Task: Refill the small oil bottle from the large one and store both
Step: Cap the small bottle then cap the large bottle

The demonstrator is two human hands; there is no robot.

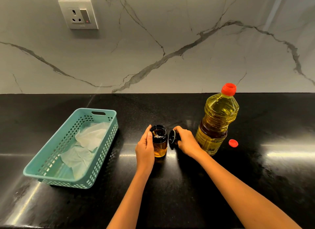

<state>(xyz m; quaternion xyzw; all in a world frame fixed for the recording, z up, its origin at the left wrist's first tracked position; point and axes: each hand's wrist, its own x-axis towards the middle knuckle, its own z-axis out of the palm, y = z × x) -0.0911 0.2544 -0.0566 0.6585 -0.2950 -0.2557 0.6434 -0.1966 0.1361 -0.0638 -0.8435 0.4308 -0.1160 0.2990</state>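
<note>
The small oil bottle (159, 141) stands upright at the counter's middle, its dark mouth uncovered, golden oil in its lower part. My left hand (144, 147) wraps its left side. My right hand (185, 141) holds the bottle's black lid (172, 138) just right of the mouth, tilted on edge. The large oil bottle (216, 121) stands upright to the right, full of yellow oil, with a red ring at its neck. Its small red cap (233, 142) lies on the counter beside it.
A teal perforated basket (56, 170) lined with white paper (85, 147) sits at the left on the black counter (170, 186). A marble backsplash with a wall socket (78, 14) rises behind.
</note>
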